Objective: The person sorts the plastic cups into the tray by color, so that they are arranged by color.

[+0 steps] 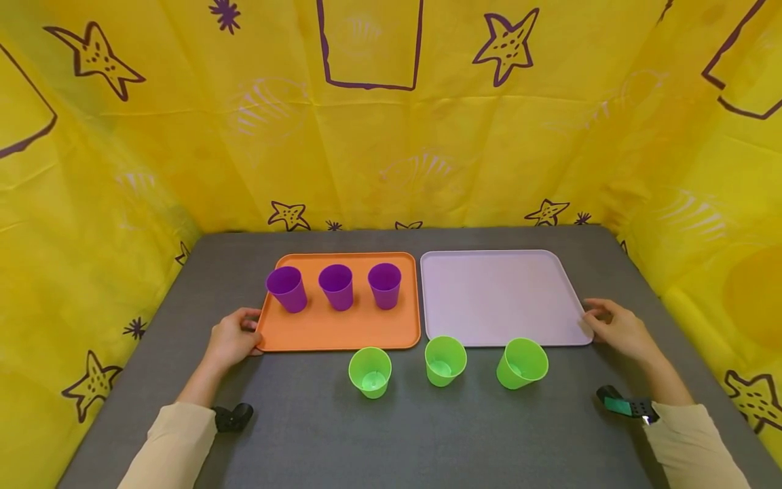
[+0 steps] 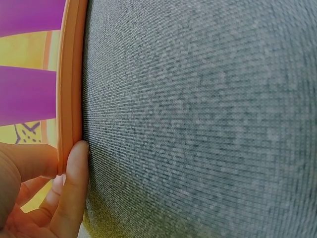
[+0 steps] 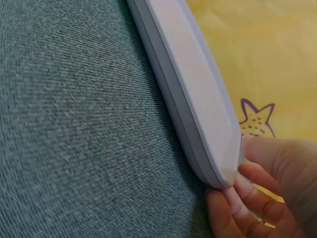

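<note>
My left hand (image 1: 231, 339) pinches the left edge of an orange tray (image 1: 318, 336) near its front corner. In the left wrist view the thumb and a finger close on the tray's rim (image 2: 72, 89). Three purple cups (image 1: 338, 288) stand upright in a row on this tray. Over on the right, my right hand (image 1: 620, 331) holds the front right corner of a pale lilac tray (image 1: 501, 299). The right wrist view shows its thumb at the rim (image 3: 203, 114) and other fingers by the underside. Nothing lies on the lilac tray.
Three green cups stand upright on the grey table (image 1: 379, 441), in front of the trays: a left one (image 1: 370, 372), a middle one (image 1: 445, 361) and a right one (image 1: 522, 364). A yellow patterned cloth (image 1: 366, 156) hangs behind and at both sides.
</note>
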Available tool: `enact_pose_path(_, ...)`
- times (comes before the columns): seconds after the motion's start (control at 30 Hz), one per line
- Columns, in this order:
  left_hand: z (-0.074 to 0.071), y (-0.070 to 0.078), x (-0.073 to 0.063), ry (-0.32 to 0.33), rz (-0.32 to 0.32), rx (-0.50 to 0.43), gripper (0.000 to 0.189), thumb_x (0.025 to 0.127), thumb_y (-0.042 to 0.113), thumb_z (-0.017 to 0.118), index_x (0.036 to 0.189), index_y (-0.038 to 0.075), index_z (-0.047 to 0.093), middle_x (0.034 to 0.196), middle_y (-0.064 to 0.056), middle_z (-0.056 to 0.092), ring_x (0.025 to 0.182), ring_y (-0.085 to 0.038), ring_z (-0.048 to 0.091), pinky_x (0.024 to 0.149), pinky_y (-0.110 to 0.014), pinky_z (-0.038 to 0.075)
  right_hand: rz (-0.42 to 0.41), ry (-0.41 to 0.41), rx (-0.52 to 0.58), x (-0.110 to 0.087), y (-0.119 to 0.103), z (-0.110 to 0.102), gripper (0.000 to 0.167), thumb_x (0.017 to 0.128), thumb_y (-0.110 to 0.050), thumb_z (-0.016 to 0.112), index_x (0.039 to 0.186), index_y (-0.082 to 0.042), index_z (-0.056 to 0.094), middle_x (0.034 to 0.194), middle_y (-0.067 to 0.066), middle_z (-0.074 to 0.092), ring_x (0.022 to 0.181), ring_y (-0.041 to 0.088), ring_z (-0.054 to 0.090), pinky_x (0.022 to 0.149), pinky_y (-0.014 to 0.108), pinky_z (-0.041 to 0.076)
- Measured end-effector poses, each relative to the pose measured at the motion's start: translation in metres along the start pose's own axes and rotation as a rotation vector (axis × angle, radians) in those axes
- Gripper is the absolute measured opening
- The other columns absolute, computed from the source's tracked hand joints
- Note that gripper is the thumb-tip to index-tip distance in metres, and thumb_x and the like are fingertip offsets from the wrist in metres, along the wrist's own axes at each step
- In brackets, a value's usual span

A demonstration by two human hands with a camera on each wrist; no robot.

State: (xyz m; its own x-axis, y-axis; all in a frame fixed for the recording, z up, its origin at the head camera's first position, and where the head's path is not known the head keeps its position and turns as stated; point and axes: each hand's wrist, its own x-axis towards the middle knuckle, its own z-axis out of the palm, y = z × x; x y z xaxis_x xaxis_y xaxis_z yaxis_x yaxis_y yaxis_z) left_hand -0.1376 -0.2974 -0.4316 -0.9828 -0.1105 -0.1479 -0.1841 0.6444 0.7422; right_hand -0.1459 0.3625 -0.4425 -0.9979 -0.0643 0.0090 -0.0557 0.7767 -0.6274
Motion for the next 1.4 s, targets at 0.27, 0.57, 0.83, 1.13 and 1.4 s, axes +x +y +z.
enact_pose_path(0.27,0.000,-0.002,0.002,0.003,0.005,-0.004,0.049,0.073,-0.007,0.056,0.121,-0.008,0.048,0.092,-0.022,0.057,0.055,-0.015,0.062,0.050,-0.031,0.056,0.049,-0.003,-0.013,0.001,-0.002,0.005,0.044,0.092,-0.024,0.055,0.120,0.010,0.050,0.096,0.027,0.061,0.055,0.004,0.057,0.052,0.020,0.051)
enact_pose_path(0.57,0.000,-0.003,0.001,0.011,0.023,-0.005,0.048,0.073,-0.006,0.056,0.121,-0.008,0.049,0.093,-0.023,0.058,0.055,-0.015,0.063,0.050,-0.031,0.056,0.072,0.009,-0.061,0.001,-0.005,0.007,0.044,0.090,-0.024,0.056,0.118,0.009,0.051,0.087,0.019,0.063,0.053,0.002,0.054,0.051,0.020,0.047)
enact_pose_path(0.83,-0.005,0.002,-0.006,-0.013,0.034,0.091,0.047,0.083,0.008,0.060,0.126,-0.006,0.048,0.105,-0.027,0.059,0.070,-0.023,0.066,0.056,-0.026,0.055,0.052,0.039,-0.087,0.001,-0.006,0.008,0.041,0.088,-0.021,0.055,0.116,0.008,0.052,0.085,0.016,0.063,0.054,0.006,0.055,0.051,0.021,0.045)
enact_pose_path(1.13,-0.010,0.017,-0.021,0.087,0.171,0.177,0.040,0.086,0.015,0.061,0.121,-0.002,0.053,0.111,-0.024,0.059,0.095,-0.036,0.062,0.071,-0.037,0.052,0.054,0.044,-0.100,0.002,-0.007,0.008,0.040,0.087,-0.020,0.055,0.116,0.007,0.052,0.086,0.015,0.062,0.058,0.007,0.054,0.052,0.021,0.045)
enact_pose_path(1.4,-0.006,0.040,-0.038,0.110,0.237,0.138,0.036,0.086,0.012,0.061,0.119,0.001,0.056,0.116,-0.020,0.058,0.094,-0.032,0.062,0.075,-0.040,0.056,0.070,0.023,-0.097,0.002,-0.007,0.008,0.039,0.086,-0.019,0.055,0.116,0.007,0.052,0.087,0.015,0.061,0.060,0.009,0.055,0.052,0.021,0.046)
